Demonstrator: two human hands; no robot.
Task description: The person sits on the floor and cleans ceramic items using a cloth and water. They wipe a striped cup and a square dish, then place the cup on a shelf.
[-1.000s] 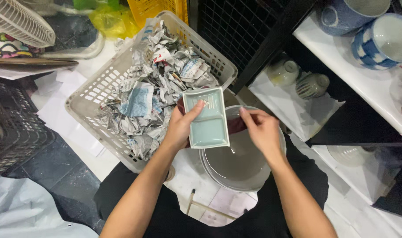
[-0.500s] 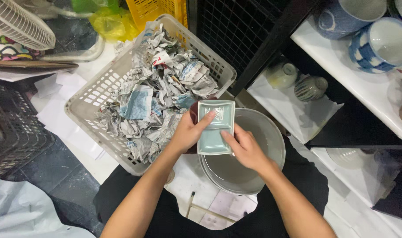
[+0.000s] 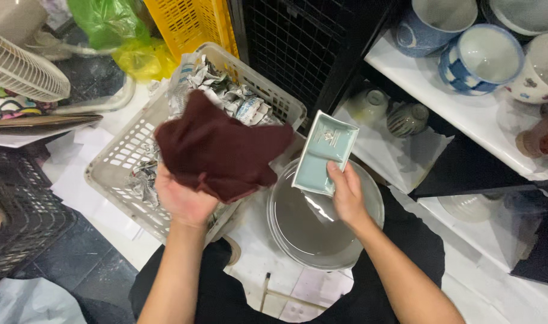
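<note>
One dark red cloth (image 3: 221, 151) was gripped in the left hand (image 3: 184, 201) over one white basket (image 3: 115, 162). One pale green rectangular dish (image 3: 324, 152) was pinched by right hand (image 3: 349, 195) fingers (image 3: 333, 172), above a stack of grey plates (image 3: 322, 231).

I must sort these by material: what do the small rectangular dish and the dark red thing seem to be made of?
The rectangular dish looks like glazed ceramic: pale green, smooth, stiff raised rim. The dark red cloth looks like soft matte fabric, since it drapes and folds over the left hand.
</note>
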